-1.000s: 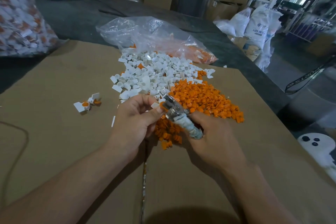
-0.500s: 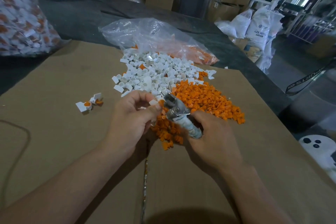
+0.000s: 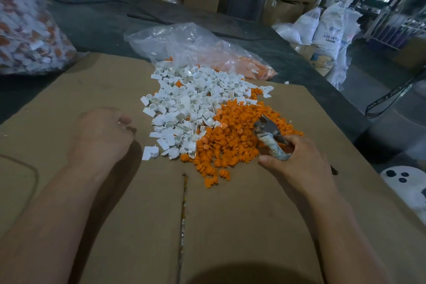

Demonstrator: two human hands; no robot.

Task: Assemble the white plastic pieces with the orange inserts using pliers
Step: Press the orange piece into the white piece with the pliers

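Surface: dark grey surface (image 3: 96,30), stretching to the back and to the right.
Cardboard: flattened brown cardboard (image 3: 230,226) covers the surface's near part; a seam (image 3: 183,214) runs down its middle.
White pieces: loose heap of white pieces (image 3: 184,99) on the cardboard, far middle.
Orange inserts: heap of orange inserts (image 3: 230,140) touching the white heap's near right side.
Clear bag: crumpled clear bag (image 3: 184,46) behind the heaps, across the cardboard's far edge.
Large bag: large bag (image 3: 25,30) far left, blurred, full of white-and-orange parts.

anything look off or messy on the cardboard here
Mildly: a few orange inserts sit mixed into the white pieces pile, and the pliers in the right hand have a handle wrapped in grubby tape or cloth.
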